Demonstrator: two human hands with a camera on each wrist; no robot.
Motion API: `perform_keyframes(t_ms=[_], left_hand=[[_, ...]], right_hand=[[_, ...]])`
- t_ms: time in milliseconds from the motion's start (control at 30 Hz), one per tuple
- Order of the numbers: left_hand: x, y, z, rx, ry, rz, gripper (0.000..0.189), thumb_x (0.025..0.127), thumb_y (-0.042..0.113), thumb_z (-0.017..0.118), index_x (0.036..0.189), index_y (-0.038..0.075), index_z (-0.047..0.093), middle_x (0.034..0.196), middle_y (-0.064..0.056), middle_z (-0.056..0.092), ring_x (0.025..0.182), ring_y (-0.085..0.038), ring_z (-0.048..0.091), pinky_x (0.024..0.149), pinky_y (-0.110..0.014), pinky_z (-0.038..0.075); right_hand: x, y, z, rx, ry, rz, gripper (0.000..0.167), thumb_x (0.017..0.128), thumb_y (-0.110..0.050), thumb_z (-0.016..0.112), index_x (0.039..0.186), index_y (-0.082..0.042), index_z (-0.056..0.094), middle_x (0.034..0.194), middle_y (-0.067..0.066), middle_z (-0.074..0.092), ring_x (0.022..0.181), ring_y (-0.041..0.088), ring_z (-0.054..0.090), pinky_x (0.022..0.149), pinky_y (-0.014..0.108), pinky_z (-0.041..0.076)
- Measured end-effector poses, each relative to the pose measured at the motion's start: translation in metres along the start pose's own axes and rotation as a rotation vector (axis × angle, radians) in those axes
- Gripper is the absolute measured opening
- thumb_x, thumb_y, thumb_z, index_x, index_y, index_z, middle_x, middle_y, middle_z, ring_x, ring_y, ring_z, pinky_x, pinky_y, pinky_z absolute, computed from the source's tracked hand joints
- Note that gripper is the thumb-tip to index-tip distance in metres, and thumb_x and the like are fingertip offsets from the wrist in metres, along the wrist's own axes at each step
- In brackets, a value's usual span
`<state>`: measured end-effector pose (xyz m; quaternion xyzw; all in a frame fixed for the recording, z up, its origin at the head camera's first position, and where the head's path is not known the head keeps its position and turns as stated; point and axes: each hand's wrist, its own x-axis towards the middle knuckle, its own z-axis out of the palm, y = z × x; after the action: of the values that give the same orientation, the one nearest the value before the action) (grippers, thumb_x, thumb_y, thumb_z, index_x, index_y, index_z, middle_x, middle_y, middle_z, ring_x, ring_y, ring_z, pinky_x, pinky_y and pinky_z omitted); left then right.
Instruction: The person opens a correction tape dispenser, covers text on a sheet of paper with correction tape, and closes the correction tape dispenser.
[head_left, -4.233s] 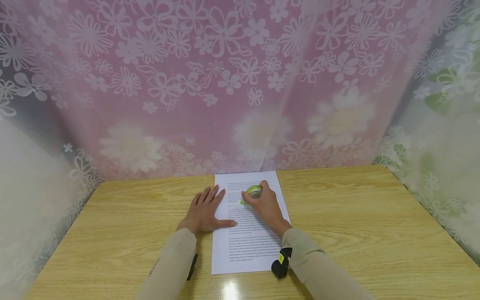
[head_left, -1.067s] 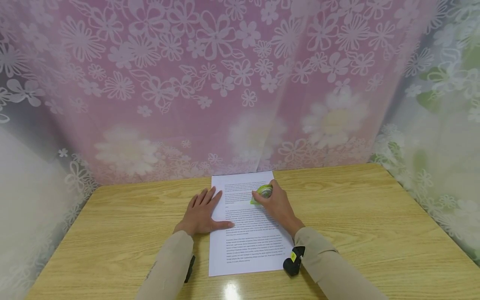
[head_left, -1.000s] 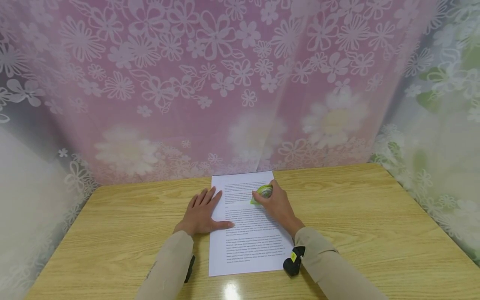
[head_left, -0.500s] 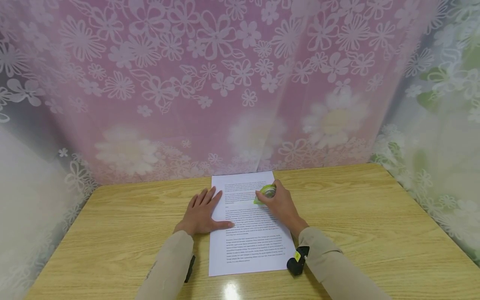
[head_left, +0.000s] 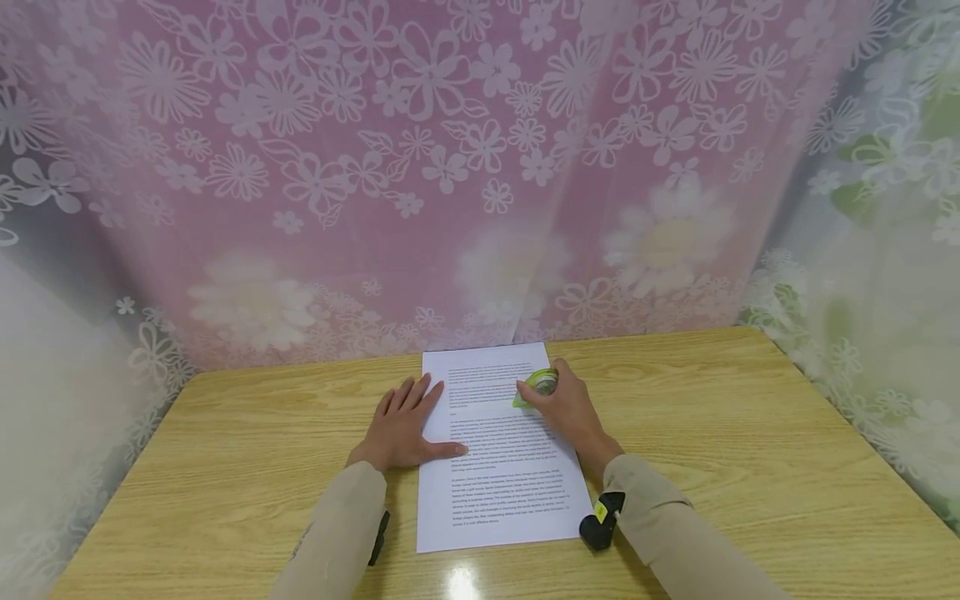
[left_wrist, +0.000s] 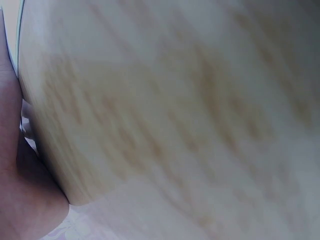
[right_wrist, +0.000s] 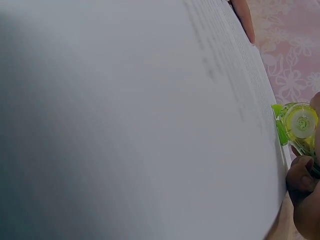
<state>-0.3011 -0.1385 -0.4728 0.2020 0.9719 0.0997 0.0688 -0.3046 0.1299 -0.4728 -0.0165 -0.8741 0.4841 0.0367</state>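
A printed sheet of paper (head_left: 506,479) lies on the wooden table, its text running in several paragraphs. My left hand (head_left: 401,429) rests spread over the sheet's left edge, with the thumb reaching onto the print. Between the thumb and fingers of my right hand (head_left: 572,412) I hold a green, see-through correction tape (head_left: 542,383) on the sheet's upper right part. The right wrist view shows the correction tape (right_wrist: 300,122) with its round spool, its green tip at the paper surface. Whatever lies right under the tip is hidden in the head view.
The wooden table (head_left: 712,450) extends to both sides of the sheet. A pink floral curtain (head_left: 360,208) hangs along its back edge, and pale flowered cloth (head_left: 885,333) closes off the sides. A black wrist camera (head_left: 600,525) sits beside the right cuff.
My right hand has slid the correction tape rightward across the sheet, toward its right edge. The left hand keeps its place on the paper. The head view has shifted slightly since the oldest frame.
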Motion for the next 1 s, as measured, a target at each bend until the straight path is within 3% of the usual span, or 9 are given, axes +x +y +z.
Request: perform_keyframes(t_ms=[400, 733, 1000], left_hand=[[0.001, -0.002, 0.001, -0.024, 0.010, 0.022, 0.109, 0.073, 0.078, 0.057, 0.154, 0.016, 0.020, 0.159, -0.007, 0.011, 0.144, -0.032, 0.007, 0.113, -0.051, 0.006], [0.000, -0.001, -0.001, -0.017, 0.006, 0.020, 0.108, 0.073, 0.078, 0.057, 0.154, 0.018, 0.018, 0.159, -0.006, 0.010, 0.144, -0.031, 0.006, 0.113, -0.051, 0.007], [0.000, 0.000, -0.003, -0.006, -0.003, 0.015, 0.108, 0.073, 0.078, 0.057, 0.154, 0.018, 0.019, 0.159, -0.006, 0.010, 0.144, -0.031, 0.006, 0.113, -0.051, 0.007]], right_hand=[[0.001, 0.006, -0.006, -0.029, 0.012, -0.013, 0.047, 0.086, -0.036, 0.071, 0.106, -0.004, 0.044, 0.086, 0.012, 0.057, 0.068, 0.020, 0.055, 0.059, 0.028, 0.046], [0.001, 0.007, -0.012, -0.088, 0.015, -0.020, 0.054, 0.086, -0.037, 0.071, 0.116, -0.002, 0.043, 0.090, 0.012, 0.057, 0.074, 0.021, 0.056, 0.065, 0.031, 0.046], [0.001, 0.008, -0.016, -0.090, 0.017, -0.018, 0.048, 0.086, -0.038, 0.070, 0.104, -0.004, 0.043, 0.086, 0.011, 0.057, 0.069, 0.020, 0.055, 0.062, 0.029, 0.046]])
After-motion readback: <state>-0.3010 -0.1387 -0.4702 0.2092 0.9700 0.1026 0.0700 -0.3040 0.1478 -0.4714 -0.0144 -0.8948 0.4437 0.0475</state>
